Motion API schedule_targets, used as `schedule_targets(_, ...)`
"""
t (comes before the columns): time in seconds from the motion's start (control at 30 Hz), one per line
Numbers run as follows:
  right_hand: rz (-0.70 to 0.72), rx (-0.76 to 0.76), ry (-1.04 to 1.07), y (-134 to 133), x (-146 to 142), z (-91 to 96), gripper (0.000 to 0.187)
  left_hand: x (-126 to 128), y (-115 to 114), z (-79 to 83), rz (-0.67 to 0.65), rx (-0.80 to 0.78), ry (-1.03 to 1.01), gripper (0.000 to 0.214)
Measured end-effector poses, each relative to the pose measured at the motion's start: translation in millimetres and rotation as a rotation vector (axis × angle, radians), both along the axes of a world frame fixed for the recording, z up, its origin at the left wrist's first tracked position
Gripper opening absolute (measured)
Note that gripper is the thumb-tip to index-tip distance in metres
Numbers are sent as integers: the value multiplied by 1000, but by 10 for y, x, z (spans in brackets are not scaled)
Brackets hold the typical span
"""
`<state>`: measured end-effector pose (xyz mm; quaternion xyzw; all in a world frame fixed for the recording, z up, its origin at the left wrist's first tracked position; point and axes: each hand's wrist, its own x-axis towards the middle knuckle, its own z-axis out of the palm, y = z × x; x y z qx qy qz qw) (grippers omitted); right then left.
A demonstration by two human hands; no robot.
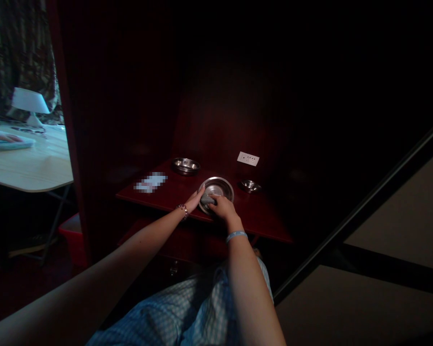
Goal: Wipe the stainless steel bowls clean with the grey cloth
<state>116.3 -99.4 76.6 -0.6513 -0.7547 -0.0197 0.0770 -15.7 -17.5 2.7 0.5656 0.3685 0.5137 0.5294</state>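
A round steel plate point(221, 186) lies on a dark red wooden shelf point(173, 194). My left hand point(196, 198) rests against the plate's left rim, fingers curved round it. My right hand point(222, 207) is closed on a small grey cloth point(207, 199) pressed onto the plate's near side. A beaded bracelet sits on my left wrist and a pale blue band on my right wrist.
A steel bowl point(185, 166) stands behind the plate on the left, a smaller steel bowl point(250, 185) on the right. A white socket plate point(248, 158) and a blurred card point(150, 182) lie on the shelf. A pale table point(32, 166) with a lamp stands at left.
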Motion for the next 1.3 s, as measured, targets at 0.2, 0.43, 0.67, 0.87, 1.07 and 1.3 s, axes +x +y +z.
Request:
schedule_targets(0.2, -49, -12, -48, -19, -25, 42, 44, -8, -26, 17, 7, -25, 28, 68)
schedule_targets(0.43, -133, 93, -116, -23, -20, 32, 42, -13, -98, 81, 32, -14, 33, 67)
schedule_targets(0.67, -255, 366, 5, -20, -4, 110, 40, -12, -70, 55, 34, -39, -11, 70)
schedule_targets(0.87, -332, 574, 282, -37, -8, 200, 43, 14, 4, 17, 20, -60, -67, 72)
schedule_targets(1.07, -507, 632, 479, -34, 87, 252, 48, -2, 42, -43, 64, -64, -44, 78)
schedule_targets(1.3, -584, 579, 567, -3, 263, 233, 49, 21, 43, -62, 76, -3, -71, 75)
